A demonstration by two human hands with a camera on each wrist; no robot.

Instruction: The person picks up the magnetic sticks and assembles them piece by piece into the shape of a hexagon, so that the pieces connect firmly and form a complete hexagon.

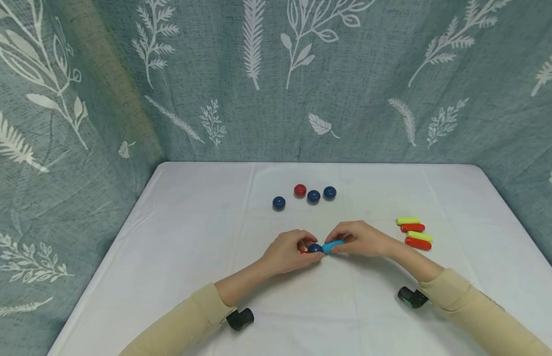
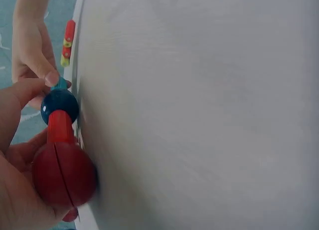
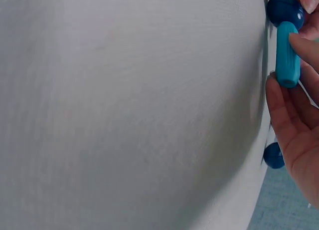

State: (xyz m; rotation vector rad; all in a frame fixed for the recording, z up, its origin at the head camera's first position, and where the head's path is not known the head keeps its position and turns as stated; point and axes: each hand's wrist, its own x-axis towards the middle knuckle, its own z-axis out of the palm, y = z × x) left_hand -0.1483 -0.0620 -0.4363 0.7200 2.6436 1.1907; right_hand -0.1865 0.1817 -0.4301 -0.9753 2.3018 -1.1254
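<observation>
Table (image 1: 213,207) under a white cloth, leaf-print curtain (image 1: 276,123) past the far edge. Near edge is out of frame. My forearms come in from that side in beige sleeves (image 1: 182,316), black wrist cameras (image 1: 240,319) hanging by the cuffs.

Left hand (image 1: 287,252): fingers and thumb curled, gripping a ball-and-rod chain (image 2: 60,121): red ball (image 2: 64,175) by my palm, red rod (image 2: 61,132), then dark blue ball (image 1: 315,248). Right hand (image 1: 362,238): thumb and fingertips pinch the light blue rod (image 3: 287,55) by its sides. Both sit about mid-table, between the left and right edges.

Key relation: dark blue ball is off the tip of the light blue rod, toward the left edge. Rod's long axis runs roughly parallel to the far edge, outer end angled slightly that way, in line with the ball. Tip meets ball. Left hand is nearer the ball, right has the rod.

Toward the middle of the far edge: three loose dark blue balls (image 1: 313,197), one loose red ball (image 1: 300,190). Toward the right edge: two yellow-green rods (image 1: 420,236), two loose red rods (image 1: 418,243), alternating.

Can't tell: whether the tip is seated or just touching; whether the chain rests on the cloth. Head view: left fingers hide the held red ball and most of its rod. Right wrist view crops that rod.
</observation>
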